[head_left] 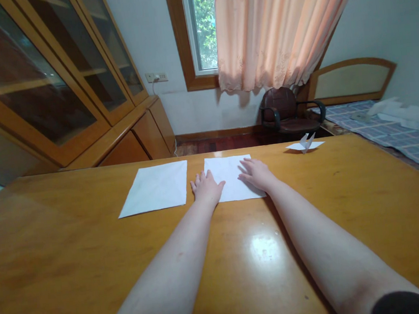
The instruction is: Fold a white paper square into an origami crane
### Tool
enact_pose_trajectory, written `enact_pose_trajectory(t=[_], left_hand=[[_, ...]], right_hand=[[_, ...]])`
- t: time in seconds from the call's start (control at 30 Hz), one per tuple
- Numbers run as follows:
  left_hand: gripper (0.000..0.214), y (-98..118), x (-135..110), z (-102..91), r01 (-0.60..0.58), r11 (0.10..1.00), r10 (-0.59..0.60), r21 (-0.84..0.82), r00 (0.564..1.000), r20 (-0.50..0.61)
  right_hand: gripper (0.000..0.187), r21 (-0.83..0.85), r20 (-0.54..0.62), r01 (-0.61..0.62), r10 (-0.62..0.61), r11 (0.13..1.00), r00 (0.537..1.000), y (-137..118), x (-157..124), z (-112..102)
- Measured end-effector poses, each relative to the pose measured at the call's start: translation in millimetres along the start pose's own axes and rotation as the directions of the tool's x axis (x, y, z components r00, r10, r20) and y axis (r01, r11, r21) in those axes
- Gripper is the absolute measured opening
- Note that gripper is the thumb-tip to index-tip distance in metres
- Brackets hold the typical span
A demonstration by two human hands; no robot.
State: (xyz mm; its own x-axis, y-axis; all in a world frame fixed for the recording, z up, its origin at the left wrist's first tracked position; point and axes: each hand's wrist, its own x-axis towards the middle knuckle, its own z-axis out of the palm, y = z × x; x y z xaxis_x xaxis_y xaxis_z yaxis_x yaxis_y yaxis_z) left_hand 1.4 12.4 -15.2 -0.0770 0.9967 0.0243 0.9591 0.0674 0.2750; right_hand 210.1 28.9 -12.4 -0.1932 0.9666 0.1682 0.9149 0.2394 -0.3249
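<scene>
Two white square paper sheets lie side by side on a glossy wooden table point(94, 267). My left hand point(207, 187) rests flat on the near left corner of the right sheet point(228, 172), fingers spread. My right hand point(255, 173) lies flat on that sheet's right side, fingers stretched out toward the middle. Both hands hold nothing. The left sheet point(156, 187) lies untouched just left of my left hand. A small folded paper figure point(305, 144) stands near the far right edge of the table.
A dark office chair point(287, 112) stands beyond the table under a window with a peach curtain point(274, 27). Glass-door wooden cabinets point(57, 82) line the left wall. A bed with a checked cover point(396, 134) is at the right.
</scene>
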Motion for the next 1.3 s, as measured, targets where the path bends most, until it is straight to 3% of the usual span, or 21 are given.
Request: enact_pose_trajectory(t=[0.1,0.23,0.37,0.5,0.63,0.87,1.17,1.3], left_hand=[[0.072,2,-1,-2.1,-0.02,0.999,0.019,-0.04,0.999,-0.034],[0.057,2,-1,-6.5,-0.052,0.982,0.03,-0.182,0.992,-0.12],[0.05,1,0,-10.6,-0.07,0.933,0.021,-0.354,0.99,-0.139],[0.049,1,0,-12.3,-0.043,0.956,-0.003,-0.29,0.988,-0.157],[0.053,3,0,-9.8,-0.024,0.979,0.002,-0.202,0.994,-0.107],[0.06,3,3,-1.3,-0.082,0.969,0.065,-0.235,0.995,-0.077],[0.058,3,2,0.6,-0.249,0.746,0.228,-0.618,0.967,-0.114],[0.052,3,4,2.5,-0.27,0.675,0.209,-0.686,0.962,-0.173]], right_hand=[[0.057,-0.05,0.175,0.054,-0.045,0.997,0.984,-2,-1,3],[0.059,-0.109,0.191,-0.037,0.057,0.993,0.98,-1,-2,3],[0.059,-0.121,0.192,-0.051,0.074,0.991,0.979,0,-2,1],[0.059,-0.119,0.194,-0.054,0.077,0.991,0.978,0,-2,1],[0.059,-0.117,0.187,-0.059,0.08,0.991,0.979,-1,-2,1],[0.069,-0.118,0.199,-0.046,0.069,0.992,0.978,0,-3,0],[0.068,-0.103,0.19,-0.057,0.076,0.993,0.979,-1,-2,0],[0.066,-0.098,0.179,-0.06,0.077,0.993,0.981,1,-2,1]])
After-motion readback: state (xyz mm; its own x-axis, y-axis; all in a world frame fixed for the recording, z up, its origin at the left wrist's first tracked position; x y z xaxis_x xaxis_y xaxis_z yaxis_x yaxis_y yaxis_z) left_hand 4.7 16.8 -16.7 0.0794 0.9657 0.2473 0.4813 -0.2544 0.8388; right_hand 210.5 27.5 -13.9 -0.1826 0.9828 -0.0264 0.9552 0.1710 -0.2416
